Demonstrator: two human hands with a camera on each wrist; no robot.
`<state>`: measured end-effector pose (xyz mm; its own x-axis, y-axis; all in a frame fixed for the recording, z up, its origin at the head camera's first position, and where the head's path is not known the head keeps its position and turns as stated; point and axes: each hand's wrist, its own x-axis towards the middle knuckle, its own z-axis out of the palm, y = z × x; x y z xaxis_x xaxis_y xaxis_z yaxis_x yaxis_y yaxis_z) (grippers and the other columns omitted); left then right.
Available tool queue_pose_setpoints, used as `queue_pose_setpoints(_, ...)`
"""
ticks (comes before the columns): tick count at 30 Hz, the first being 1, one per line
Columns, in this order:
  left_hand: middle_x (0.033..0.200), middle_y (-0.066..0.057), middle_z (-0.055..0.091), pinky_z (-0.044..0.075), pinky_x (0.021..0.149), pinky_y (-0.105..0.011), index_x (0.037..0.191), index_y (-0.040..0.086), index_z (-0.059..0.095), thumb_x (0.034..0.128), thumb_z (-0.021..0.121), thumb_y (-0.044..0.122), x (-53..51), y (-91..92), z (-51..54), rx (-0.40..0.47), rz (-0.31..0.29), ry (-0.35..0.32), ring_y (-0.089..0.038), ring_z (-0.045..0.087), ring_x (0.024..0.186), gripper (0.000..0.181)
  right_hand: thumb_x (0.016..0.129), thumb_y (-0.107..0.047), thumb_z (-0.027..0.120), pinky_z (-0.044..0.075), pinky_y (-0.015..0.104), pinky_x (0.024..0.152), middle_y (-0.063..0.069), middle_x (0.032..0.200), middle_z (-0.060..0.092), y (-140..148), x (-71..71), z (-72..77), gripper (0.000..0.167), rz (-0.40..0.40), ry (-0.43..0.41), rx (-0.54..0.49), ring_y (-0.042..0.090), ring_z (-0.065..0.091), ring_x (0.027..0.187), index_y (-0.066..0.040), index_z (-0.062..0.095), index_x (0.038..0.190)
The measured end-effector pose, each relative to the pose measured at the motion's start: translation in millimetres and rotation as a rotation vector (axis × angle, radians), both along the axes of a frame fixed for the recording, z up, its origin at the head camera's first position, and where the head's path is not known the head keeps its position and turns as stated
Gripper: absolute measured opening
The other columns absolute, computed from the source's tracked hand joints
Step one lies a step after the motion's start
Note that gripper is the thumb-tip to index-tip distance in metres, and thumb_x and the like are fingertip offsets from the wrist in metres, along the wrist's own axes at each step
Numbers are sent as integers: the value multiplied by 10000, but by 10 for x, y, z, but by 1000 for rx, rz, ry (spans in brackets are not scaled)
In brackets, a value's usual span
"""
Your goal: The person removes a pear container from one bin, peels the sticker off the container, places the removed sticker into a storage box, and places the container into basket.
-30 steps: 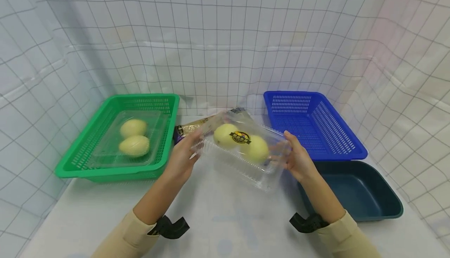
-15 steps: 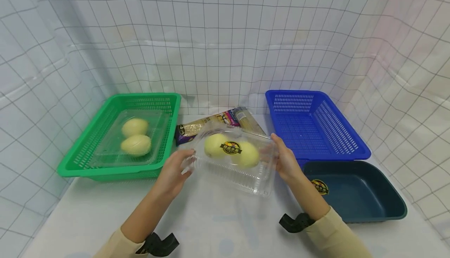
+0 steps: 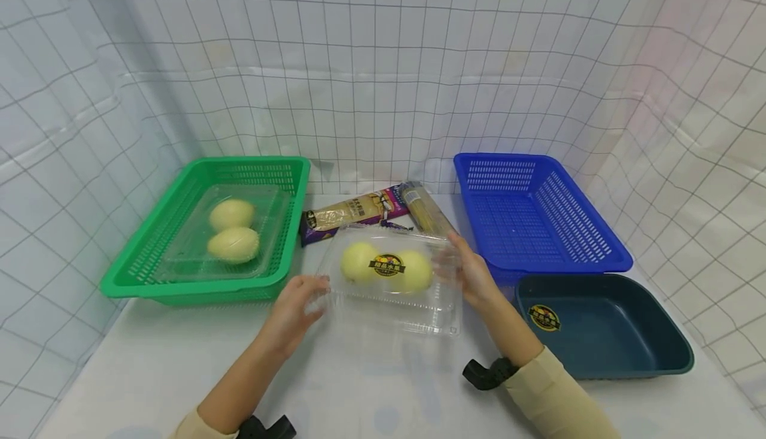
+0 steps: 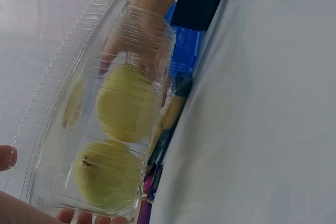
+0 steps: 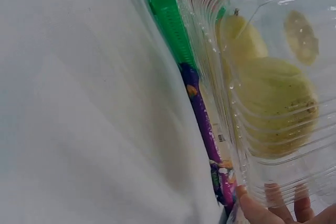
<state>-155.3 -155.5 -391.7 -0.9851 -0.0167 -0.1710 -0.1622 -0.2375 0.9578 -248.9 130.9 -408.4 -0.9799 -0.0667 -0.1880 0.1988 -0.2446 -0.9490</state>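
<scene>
You hold a clear plastic container over the white table, with two pale yellow-green fruits side by side in it and a dark label on its top. Your left hand grips the left end, its fingertips bent against the plastic in the left wrist view. Your right hand holds the opposite end, its fingers showing through the clear wall. Just beyond the container lie a gold and purple packet and, slanting beside it, a see-through packet of thin yellowish sticks, partly behind your right hand. On your left sits a green basket, with a second clear container in it holding two more fruits. On your right is a blue basket, and just in front of it a dark teal tub with a round black and yellow emblem inside, near its left wall. White sheeting with a grid of lines rises behind everything.
</scene>
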Motion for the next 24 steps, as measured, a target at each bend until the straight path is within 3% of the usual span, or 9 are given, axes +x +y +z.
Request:
queue_pose_setpoints(5,1424,-255,282,231,1091,-591,1071,-24,361,963,495,118,38,-31,-80,-39,-6,-7,-338,269,1329,223,994,-447,488,549,385,821,136,1024,611,-54,-59,-105,517,23,-21,-8,256,660,844,40,500,1164)
queue_pose_setpoints(10,1397,-232,318,259,1093,-568,1101,-30,370,972,506,157,54,-46,-200,-73,1,-13,-323,296,1315,264,989,-445,502,549,389,816,140,1029,596,-81,-122,-173,516,36,-28,5,245,656,849,34,480,1181)
queue_pose_setpoints(14,1421,-247,336,365,1034,-461,1113,-33,373,970,512,155,61,-48,-277,-111,6,-4,-297,333,1306,274,990,-457,498,552,364,790,164,1074,600,-101,-172,-203,569,50,-24,27,228,655,843,34,446,1272)
queue_pose_setpoints(19,1440,-247,360,443,898,-289,1125,-29,398,957,541,146,72,-51,-341,-122,29,9,-188,430,1208,282,1005,-464,463,546,346,810,245,1245,534,-126,-242,-271,655,77,-7,42,217,634,935,42,342,1402)
queue_pose_setpoints(24,1436,-243,390,444,874,-271,1120,-22,420,951,557,143,83,-51,-398,-124,62,7,-114,464,1130,274,1011,-469,441,545,346,819,249,1230,537,-141,-309,-344,653,105,17,41,226,624,980,70,348,1368)
